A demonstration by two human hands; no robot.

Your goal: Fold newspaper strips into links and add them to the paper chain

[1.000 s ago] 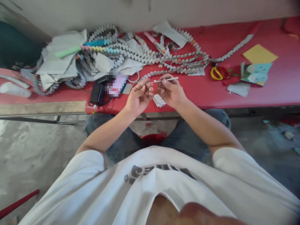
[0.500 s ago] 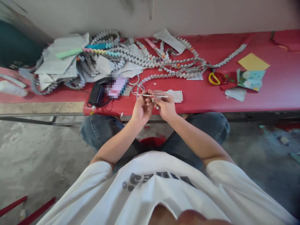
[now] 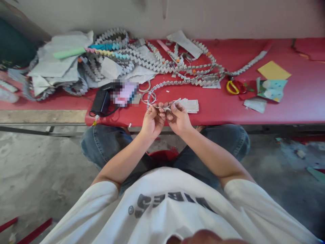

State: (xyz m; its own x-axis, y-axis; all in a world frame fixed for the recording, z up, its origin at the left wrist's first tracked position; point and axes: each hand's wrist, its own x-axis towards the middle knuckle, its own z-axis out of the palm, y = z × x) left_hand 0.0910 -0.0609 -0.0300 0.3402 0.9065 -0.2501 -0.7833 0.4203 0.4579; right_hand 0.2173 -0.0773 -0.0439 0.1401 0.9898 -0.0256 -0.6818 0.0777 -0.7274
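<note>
A thin white paper strip stretches between my two hands just over the front edge of the red bench. My left hand pinches its left end between thumb and fingers. Closed on the other end is my right hand, with the strip's tip poking out past the thumb. Beside my left hand, the end of a folded-paper zigzag chain comes down to the fingers; whether it joins the strip is hidden. Just behind my right hand lies a small stack of white paper strips.
On the red bench, more paper chains and paper sheets pile up at the back left. A black adapter and a blurred phone lie left of my hands. Yellow-handled scissors and a yellow paper lie right.
The strip was straight and level; now it bends, its right end angled up. My right fingers have shifted along it. The view has moved slightly.
</note>
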